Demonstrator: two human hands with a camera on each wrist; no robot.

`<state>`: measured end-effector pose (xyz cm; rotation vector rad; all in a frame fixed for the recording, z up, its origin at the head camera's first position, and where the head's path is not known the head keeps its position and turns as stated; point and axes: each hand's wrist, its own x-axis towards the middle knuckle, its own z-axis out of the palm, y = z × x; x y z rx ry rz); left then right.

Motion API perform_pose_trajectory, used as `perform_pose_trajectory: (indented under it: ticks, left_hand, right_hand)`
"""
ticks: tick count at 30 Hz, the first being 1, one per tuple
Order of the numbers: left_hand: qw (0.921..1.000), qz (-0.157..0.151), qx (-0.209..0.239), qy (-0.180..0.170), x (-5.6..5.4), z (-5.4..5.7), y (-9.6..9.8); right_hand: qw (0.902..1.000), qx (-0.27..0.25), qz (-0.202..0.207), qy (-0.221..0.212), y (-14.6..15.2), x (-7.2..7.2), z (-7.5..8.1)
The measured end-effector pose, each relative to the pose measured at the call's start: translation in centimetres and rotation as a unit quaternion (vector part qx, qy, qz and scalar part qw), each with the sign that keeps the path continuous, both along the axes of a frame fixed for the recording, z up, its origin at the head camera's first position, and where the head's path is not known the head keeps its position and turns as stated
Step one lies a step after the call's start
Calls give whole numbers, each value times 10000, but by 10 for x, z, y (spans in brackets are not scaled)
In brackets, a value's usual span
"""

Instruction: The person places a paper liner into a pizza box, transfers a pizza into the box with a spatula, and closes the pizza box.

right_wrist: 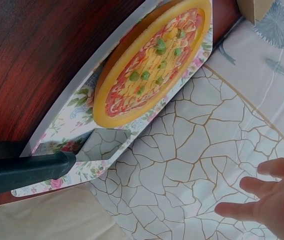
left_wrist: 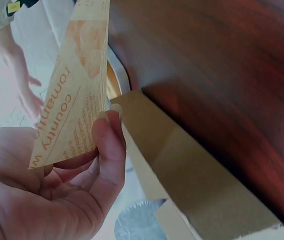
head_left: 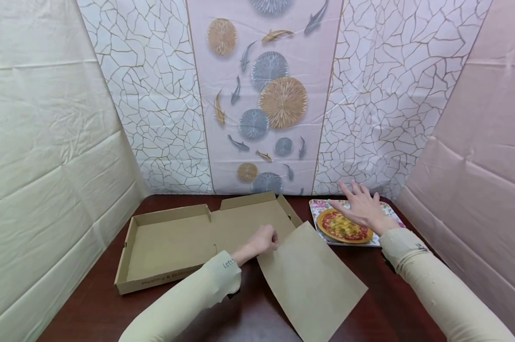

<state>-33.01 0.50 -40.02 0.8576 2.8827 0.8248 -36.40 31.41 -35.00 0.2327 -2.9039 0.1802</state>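
Note:
My left hand pinches a sheet of brown paper by one corner, and the sheet slants down toward me over the table. In the left wrist view orange lettering shows on the paper's other face, with thumb and fingers gripping its edge. My right hand hovers with fingers spread above a floral tray, holding nothing. On that tray is a pizza with a thick yellow crust. Beside it, the right wrist view shows a pizza server with a dark green handle; my arm hides it in the head view.
At the left lies an unfolded cardboard pizza box, its lid laid out toward the middle. The dark wooden table has a patterned cloth behind it and plain cloth at both sides.

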Motion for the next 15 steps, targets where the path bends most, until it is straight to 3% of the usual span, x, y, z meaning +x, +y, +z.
perform_pose_trajectory:
  ticks: [15]
  left_hand:
    - [9985,334,214,-378,-12,9,-20]
  right_hand:
    - [10000,14,59,-11,-3,-5,-2]
